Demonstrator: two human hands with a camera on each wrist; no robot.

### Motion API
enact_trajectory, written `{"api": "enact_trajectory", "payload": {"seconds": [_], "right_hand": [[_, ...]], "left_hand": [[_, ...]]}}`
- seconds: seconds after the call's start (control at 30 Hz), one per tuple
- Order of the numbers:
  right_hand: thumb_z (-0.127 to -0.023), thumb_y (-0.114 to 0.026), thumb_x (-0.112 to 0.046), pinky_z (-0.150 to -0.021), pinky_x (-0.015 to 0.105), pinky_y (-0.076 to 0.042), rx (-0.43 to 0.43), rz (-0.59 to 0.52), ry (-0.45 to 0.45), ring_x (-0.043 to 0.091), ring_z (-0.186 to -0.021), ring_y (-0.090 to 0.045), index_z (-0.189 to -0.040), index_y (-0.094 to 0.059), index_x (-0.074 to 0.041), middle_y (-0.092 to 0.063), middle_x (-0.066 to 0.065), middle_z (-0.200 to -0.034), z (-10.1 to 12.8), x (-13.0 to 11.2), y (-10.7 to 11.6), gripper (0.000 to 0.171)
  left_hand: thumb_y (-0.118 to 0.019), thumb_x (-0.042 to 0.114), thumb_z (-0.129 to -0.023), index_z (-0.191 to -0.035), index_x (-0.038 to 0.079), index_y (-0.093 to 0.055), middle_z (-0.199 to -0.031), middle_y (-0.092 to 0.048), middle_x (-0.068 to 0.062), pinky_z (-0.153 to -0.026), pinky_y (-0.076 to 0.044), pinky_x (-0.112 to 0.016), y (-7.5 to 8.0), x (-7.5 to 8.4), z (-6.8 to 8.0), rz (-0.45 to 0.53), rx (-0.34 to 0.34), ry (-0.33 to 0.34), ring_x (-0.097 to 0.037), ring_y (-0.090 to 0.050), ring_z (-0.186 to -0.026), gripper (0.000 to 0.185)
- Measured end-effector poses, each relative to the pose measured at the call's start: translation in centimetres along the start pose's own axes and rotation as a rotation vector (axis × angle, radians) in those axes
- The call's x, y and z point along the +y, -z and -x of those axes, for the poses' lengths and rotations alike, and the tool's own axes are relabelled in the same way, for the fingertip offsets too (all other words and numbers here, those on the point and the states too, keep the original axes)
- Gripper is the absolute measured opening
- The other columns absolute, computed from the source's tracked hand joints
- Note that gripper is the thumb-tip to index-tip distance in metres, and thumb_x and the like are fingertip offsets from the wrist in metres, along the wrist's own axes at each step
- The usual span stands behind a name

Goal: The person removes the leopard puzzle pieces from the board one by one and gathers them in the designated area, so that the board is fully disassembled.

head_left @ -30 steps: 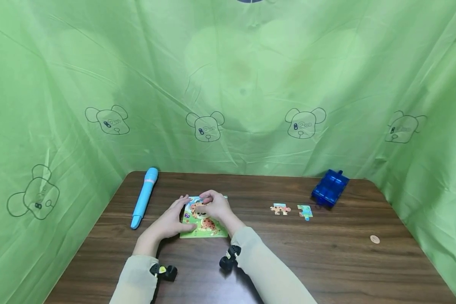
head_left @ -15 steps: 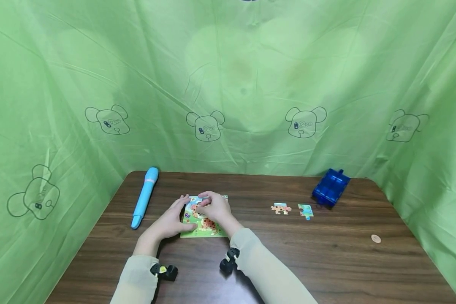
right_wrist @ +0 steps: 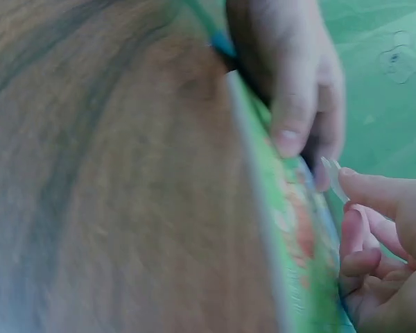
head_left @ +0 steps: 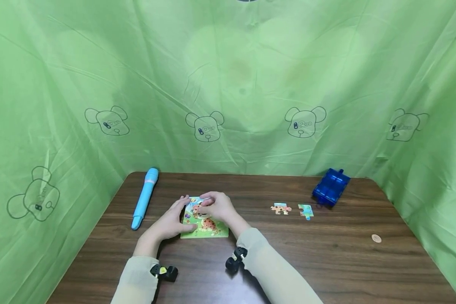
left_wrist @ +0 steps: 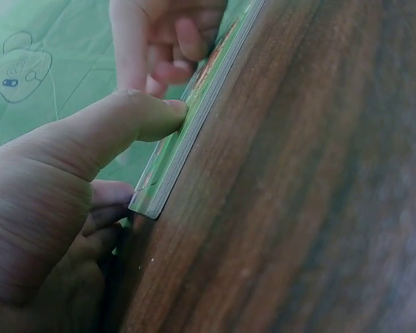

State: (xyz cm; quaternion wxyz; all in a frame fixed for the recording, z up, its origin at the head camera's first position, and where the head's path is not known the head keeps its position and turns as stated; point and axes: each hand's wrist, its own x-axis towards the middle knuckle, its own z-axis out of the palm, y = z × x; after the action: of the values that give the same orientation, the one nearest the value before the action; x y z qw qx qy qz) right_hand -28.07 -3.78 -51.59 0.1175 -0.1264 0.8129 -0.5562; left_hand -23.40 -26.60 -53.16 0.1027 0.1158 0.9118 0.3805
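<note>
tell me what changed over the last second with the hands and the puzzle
Very little. The right hand shifted slightly to its right over the puzzle board, its forearm swinging outward, fingers curled on a piece at the board's top. The left hand kept gripping the board's left edge. The blue pen, two loose pieces, blue box and coin stayed put.

I am looking into a staged recording booth, not a lived-in room.
Green sheeting (head_left: 243, 84) printed with cartoon bears fills the upper frame, enclosing a dark wooden table (head_left: 327, 261) below.
</note>
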Motion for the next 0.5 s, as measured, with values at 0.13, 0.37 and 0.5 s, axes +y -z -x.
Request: {"api": "enact_trajectory", "payload": {"seconds": [0.13,0.37,0.5], "right_hand": [[-0.087,-0.094,-0.011,-0.075,0.027,-0.056,-0.022,-0.064,0.032,0.013,-0.089,-0.071,-0.131,-0.077,-0.005,-0.080,0.002,-0.099,0.9,-0.8,2.2,0.047],[-0.091,-0.091,-0.014,-0.079,0.026,-0.057,-0.129,-0.121,0.111,0.016,-0.089,-0.070,-0.133,-0.075,-0.005,-0.078,0.004,-0.104,2.8,-0.8,7.4,0.047],[-0.092,-0.091,-0.018,-0.082,0.028,-0.057,-0.149,-0.104,0.142,0.022,-0.093,-0.070,-0.135,-0.075,-0.008,-0.076,0.006,-0.108,4.0,-0.3,10.0,0.047]], "left_hand": [[-0.088,0.046,-0.090,-0.172,0.005,-0.031,-0.182,-0.018,-0.016,-0.128,-0.024,-0.069,0.0,0.1,0.0,-0.004,-0.002,0.006,-0.041,-0.009,-0.168,0.108],[-0.090,0.045,-0.089,-0.171,0.003,-0.032,-0.181,-0.019,-0.018,-0.128,-0.024,-0.069,0.0,0.2,0.0,-0.015,0.008,0.001,-0.043,-0.010,-0.168,0.109],[-0.091,0.045,-0.089,-0.170,0.002,-0.033,-0.181,-0.019,-0.019,-0.128,-0.025,-0.070,0.0,0.2,-0.1,-0.019,0.008,-0.008,-0.044,-0.010,-0.167,0.108]]}}
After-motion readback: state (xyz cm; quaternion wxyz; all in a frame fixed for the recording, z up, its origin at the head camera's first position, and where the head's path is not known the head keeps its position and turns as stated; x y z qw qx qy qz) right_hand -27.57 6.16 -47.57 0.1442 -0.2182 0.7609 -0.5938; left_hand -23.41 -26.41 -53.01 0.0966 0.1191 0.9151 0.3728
